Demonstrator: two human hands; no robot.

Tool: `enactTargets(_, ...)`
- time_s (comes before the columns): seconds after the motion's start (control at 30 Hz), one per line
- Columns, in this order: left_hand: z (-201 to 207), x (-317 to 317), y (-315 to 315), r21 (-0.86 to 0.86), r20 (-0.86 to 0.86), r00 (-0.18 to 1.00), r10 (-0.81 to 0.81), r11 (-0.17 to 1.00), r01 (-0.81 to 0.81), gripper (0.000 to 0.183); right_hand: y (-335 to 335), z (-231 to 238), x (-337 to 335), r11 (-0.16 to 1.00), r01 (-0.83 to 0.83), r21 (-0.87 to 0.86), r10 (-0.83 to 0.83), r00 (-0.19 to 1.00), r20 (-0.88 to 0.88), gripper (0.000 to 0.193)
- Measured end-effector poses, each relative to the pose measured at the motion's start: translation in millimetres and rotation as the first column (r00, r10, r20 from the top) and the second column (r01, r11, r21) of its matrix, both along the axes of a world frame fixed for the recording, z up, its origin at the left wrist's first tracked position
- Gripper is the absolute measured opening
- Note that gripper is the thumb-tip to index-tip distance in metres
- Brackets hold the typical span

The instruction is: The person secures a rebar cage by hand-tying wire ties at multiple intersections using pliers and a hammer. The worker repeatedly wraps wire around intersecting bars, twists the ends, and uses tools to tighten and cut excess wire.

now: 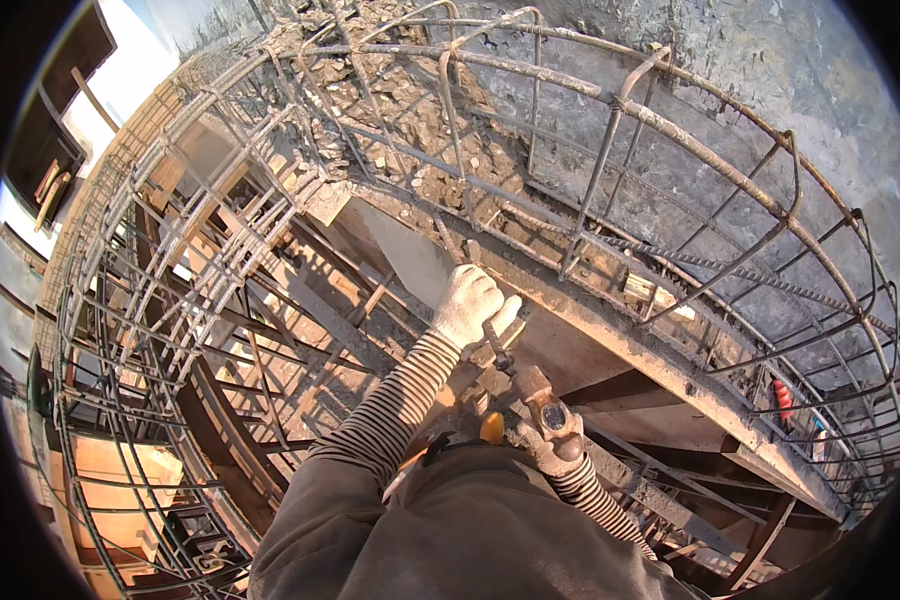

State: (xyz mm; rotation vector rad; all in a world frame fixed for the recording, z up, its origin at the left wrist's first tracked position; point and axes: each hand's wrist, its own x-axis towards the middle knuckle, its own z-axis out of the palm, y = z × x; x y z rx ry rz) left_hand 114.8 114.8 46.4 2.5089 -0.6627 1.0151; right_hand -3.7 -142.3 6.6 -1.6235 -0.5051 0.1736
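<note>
My left hand (469,302), in a white glove, is closed around a thin dark metal rod (497,347) held against the edge of a wooden form board (610,335). Just below it, my gloved right hand (553,455) grips a hammer (542,398) close under its rusty head. The head sits right at the lower end of the rod. Both striped sleeves come up from my grey trousers (470,530). A yellow-orange object (492,428) peeks out between my hands and trousers; what it is I cannot tell.
A curved cage of rusty reinforcing bars (610,110) arches around and above my hands. Rubble and broken concrete (410,110) lie behind it. Timber formwork and beams (270,330) drop away at the left. A red-handled tool (782,398) hangs on the bars at the right.
</note>
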Motion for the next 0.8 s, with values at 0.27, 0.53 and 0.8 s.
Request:
enactTargets(0.27,-22.8,10.9,-12.9,0.163,-0.261,0.962,0.077,0.986,-0.035,0.012,-3.6,44.0,-6.4,0.987,-0.08,-0.141,0.059,0.987,-0.149,0.031)
enactTargets(0.53,-27.6,9.2,-7.1,0.285,-0.307,0.944,0.117,0.958,-0.026,0.015,-4.3,50.8,-4.8,0.953,-0.042,-0.3,-0.048,0.958,-0.284,0.023)
enactTargets(0.8,-13.6,-14.9,5.7,0.062,0.05,0.999,-0.018,0.998,0.015,0.026,-14.1,92.8,-25.4,0.926,-0.096,-0.365,0.015,0.976,-0.219,0.023)
